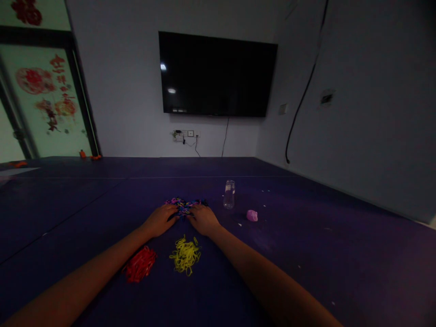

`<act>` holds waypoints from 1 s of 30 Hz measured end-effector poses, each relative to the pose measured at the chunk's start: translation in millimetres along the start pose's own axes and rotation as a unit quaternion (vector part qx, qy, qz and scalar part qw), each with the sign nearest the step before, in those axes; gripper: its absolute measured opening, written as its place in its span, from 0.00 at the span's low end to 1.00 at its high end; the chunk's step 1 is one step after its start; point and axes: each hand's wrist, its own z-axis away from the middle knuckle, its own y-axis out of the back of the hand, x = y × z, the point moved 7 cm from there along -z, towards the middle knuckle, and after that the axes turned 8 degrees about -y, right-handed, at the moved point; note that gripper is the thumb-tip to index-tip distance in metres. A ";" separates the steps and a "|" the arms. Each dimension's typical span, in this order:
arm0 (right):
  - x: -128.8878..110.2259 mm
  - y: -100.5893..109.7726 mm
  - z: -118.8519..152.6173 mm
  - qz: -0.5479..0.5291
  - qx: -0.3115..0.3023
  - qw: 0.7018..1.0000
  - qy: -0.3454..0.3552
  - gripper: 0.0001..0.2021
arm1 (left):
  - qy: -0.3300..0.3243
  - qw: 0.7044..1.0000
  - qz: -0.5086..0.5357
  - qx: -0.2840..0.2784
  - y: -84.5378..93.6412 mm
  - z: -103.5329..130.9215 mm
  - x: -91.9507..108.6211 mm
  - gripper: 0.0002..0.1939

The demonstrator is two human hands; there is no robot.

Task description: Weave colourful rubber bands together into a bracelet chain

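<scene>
A pile of mixed-colour rubber bands (184, 207), mostly blue and pink, lies on the dark purple table (218, 290). My left hand (162, 220) rests at the pile's left side, palm down with fingers stretched out over its edge. On the opposite side my right hand (203, 219) lies in the same way, fingers spread on the bands. Nearer to me, between my forearms, is a heap of yellow rubber bands (185, 255). Red rubber bands (140, 264) form another heap beside my left forearm, which hides part of its edge.
To the right of the pile stands a clear bottle (229, 195). A crumpled pink lump (252, 215) sits near it, among small white scraps. Beyond the table, a black television (218, 75) hangs on the wall. Orange objects (82, 154) are at the far left.
</scene>
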 end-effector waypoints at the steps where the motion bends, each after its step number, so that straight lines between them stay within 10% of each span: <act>1: 0.2 -0.3 -0.3 0.000 0.001 1.000 0.000 0.18 | 0.001 1.000 0.000 -0.001 0.1 -0.1 0.1 0.14; 30: -0.2 1.5 0.8 0.000 -0.002 1.000 -0.001 0.17 | 0.005 1.000 -0.017 -0.016 3.5 -0.9 4.1 0.14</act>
